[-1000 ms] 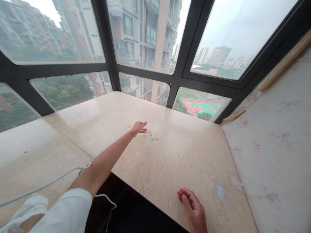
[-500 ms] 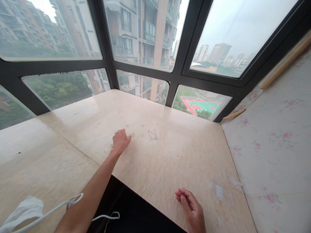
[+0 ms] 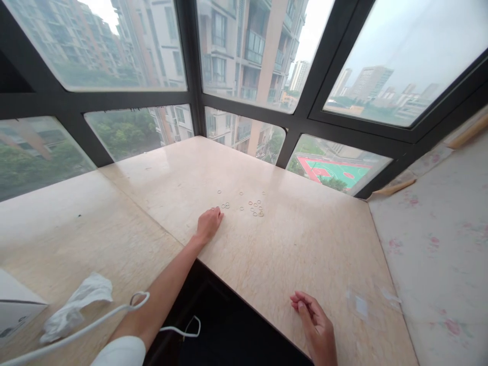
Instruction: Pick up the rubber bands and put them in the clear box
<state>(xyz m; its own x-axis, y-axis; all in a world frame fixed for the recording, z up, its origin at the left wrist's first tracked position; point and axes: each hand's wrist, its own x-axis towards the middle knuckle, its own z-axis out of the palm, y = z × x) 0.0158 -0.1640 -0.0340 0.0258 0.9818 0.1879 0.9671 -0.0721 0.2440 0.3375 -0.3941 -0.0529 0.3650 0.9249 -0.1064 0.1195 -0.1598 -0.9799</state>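
Note:
Several small thin rings (image 3: 241, 208) lie scattered on the pale marbled ledge (image 3: 290, 239), most of them silvery, one reddish and a few yellowish. My left hand (image 3: 209, 223) rests at the near left side of these rings, fingers curled down and closed. A pair of rings (image 3: 227, 205) lies just beyond its fingertips. Whatever is under or between those fingers is hidden. Lower right, my right hand (image 3: 312, 323) hovers or rests over the ledge with its fingers curled together and the thumb against them. Its palm is hidden, so I cannot see whether anything is inside.
A crumpled white tissue (image 3: 82, 305), a white cable (image 3: 87, 323) and a white box (image 3: 17, 305) are at lower left. Clear tape (image 3: 360, 305) lies by the papered wall (image 3: 442, 264). Dark window frames (image 3: 244, 109) border the ledge. Below its front edge is a dark gap (image 3: 224, 325).
The view has swung left, so everything sits further right. My left hand has drawn slightly nearer to me and its fingers look more closed. The right hand keeps its curled pose.

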